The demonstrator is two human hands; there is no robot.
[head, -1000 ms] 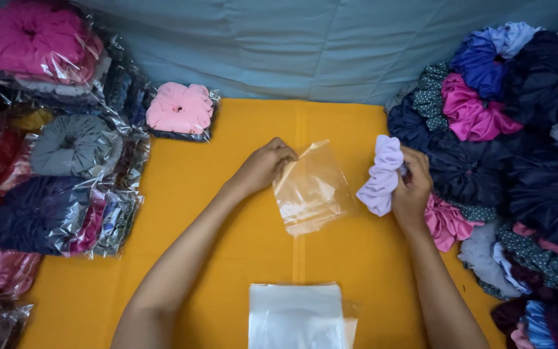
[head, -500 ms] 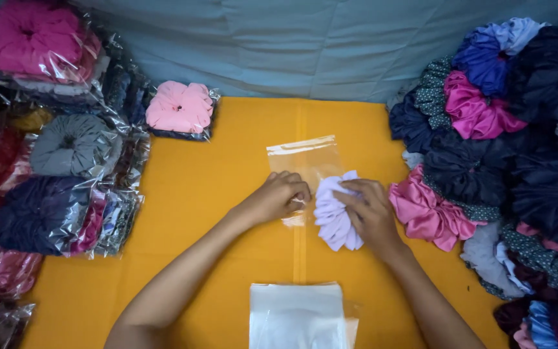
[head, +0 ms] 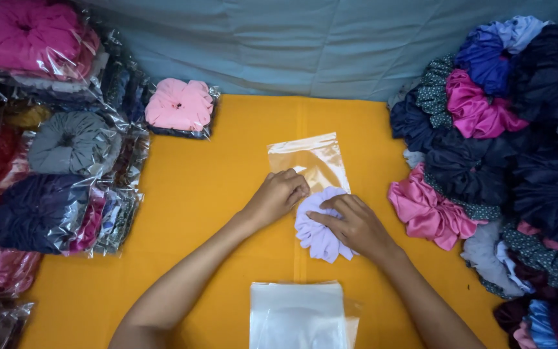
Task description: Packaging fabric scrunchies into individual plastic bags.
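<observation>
Lying nearest, at the near edge of the yellow tabletop [head: 214, 213]: a stack of clear plastic bags [head: 298, 315]. Just beyond, pressing down on a pale lilac scrunchie [head: 321, 234] with fingers spread over its top: the right hand [head: 350, 223]. Touching it on the left, curled and pinching the near open edge of a clear bag [head: 311, 160]: the left hand [head: 279, 196]. Stretching flat toward the far side, that bag, with the scrunchie sitting at its mouth. Piling up at right: loose scrunchies [head: 505, 148] in navy, pink, blue. Stacking at left: bagged scrunchies [head: 66, 148]; farther off, a bagged pink one [head: 180, 106].
</observation>
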